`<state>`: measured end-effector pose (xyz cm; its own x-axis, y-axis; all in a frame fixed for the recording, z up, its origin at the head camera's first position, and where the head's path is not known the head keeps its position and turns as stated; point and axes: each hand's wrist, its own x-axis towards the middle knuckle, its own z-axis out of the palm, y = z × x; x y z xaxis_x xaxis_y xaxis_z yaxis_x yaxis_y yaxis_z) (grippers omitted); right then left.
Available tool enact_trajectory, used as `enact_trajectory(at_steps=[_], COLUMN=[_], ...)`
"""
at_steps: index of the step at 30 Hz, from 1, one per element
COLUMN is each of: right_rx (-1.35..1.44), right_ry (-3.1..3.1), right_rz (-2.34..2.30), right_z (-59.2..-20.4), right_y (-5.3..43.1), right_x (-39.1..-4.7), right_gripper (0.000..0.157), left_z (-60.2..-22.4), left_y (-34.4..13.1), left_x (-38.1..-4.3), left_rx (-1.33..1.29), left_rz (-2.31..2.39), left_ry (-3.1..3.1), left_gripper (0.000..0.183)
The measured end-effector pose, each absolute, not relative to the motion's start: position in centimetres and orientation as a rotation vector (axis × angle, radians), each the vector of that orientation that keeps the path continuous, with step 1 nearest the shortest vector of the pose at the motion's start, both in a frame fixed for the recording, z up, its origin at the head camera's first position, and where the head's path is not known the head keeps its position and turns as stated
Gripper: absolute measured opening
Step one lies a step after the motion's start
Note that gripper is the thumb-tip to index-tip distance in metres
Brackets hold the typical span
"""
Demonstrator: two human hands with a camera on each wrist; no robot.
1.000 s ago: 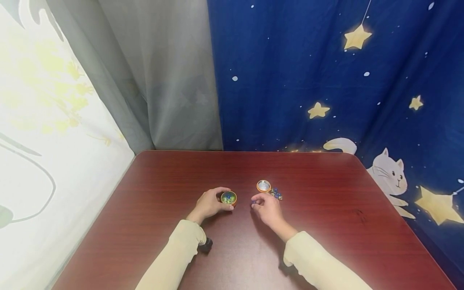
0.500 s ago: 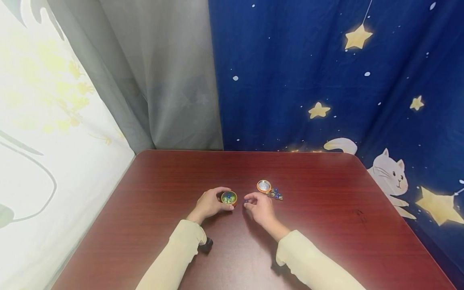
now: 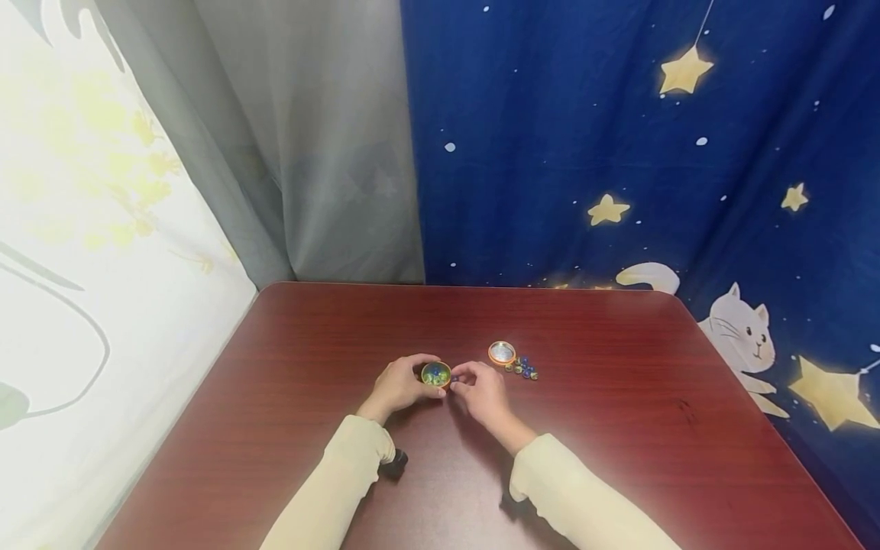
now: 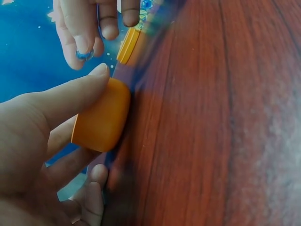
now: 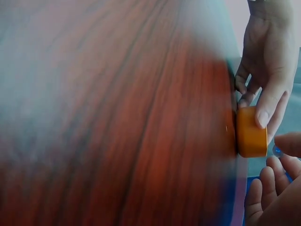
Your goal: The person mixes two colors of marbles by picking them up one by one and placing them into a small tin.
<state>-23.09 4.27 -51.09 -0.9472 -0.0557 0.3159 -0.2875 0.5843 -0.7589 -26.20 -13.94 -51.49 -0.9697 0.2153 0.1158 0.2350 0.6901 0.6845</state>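
Observation:
My left hand (image 3: pixel 400 386) grips a small round orange tub (image 4: pixel 104 117) between thumb and fingers, standing on the table. Blue and green marbles show inside it in the head view. Close to its right rim, my right hand (image 3: pixel 486 394) pinches a clear blue marble (image 4: pixel 84 56) between thumb and forefinger. In the right wrist view that marble appears beside the tub's opening, a little apart from it. The other right fingers are loosely bent.
An orange-rimmed lid (image 3: pixel 502 352) with a silvery inside lies on the table behind the right hand. Several loose blue and green marbles (image 3: pixel 526 371) are clustered at its right. The dark red table (image 3: pixel 330 321) ends at curtains at the back.
My right hand has moved left with the marble, from near the lid to the tub's rim. More of the loose marbles show now. The left hand keeps the tub in place.

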Motion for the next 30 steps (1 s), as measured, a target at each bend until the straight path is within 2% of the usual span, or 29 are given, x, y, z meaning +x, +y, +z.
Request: enact_trajectory(at_steps=[30], right_rx=[0.271], right_ry=[-2.575], right_rz=[1.478], right_z=[-51.88], right_y=[3.6], right_x=[-23.87], right_gripper=[0.013], left_z=[-50.83], left_y=[-13.7], left_x=[-26.1], left_rx=[-0.416], left_rz=[-1.14], left_ry=[-2.873], left_gripper=[0.055])
